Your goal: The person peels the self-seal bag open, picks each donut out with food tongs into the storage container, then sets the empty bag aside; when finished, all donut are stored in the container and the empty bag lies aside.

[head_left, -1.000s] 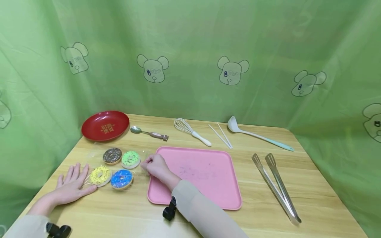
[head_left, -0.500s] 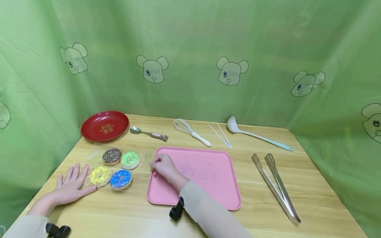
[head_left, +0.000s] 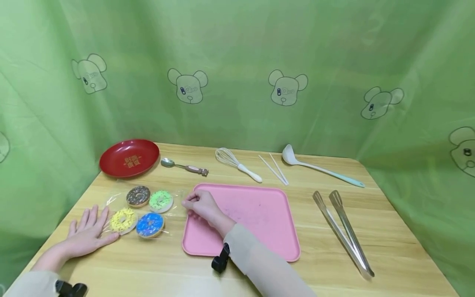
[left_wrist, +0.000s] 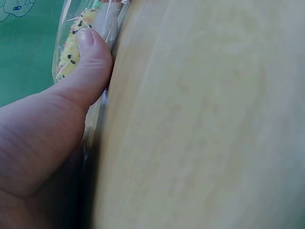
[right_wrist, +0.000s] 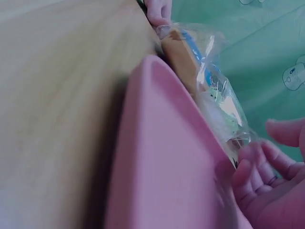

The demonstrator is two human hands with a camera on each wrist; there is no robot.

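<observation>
While resting the left hand [head_left: 83, 239] flat on the table [head_left: 148, 264] with straight, spread fingers and no grasp, touching with the thumb the near edge of clear, crinkled plastic packaging [right_wrist: 214, 114], lying between both hands. Seeing through it, left to right, a yellow doughnut [head_left: 128, 222], a dark brown doughnut [head_left: 138, 196], a blue doughnut [head_left: 150, 225] and a green doughnut [head_left: 161, 201], all sprinkled. Holding the right hand [head_left: 202, 207] at the packaging's right end, above the left side of a flat pink rectangular tray [head_left: 259, 218], with loosely bent fingers and a separate thumb, clenching nothing. Probably needing light, even pressure on the left and gentle, low fingertip handling on the right, avoiding bunching the doughnuts. Across the pale wood-grained surface, finding a dark red oval plate [head_left: 115, 159], a brown-handled metal spoon [head_left: 194, 169], a white whisk [head_left: 243, 168], two thin white sticks [head_left: 272, 170], a white ladle [head_left: 291, 159] with a pale blue handle, and silver metal tongs [head_left: 365, 268]. Facing beyond it a green fabric curtain [head_left: 241, 49], printed with mouse-like heads [head_left: 187, 87], hanging behind and at both sides.
</observation>
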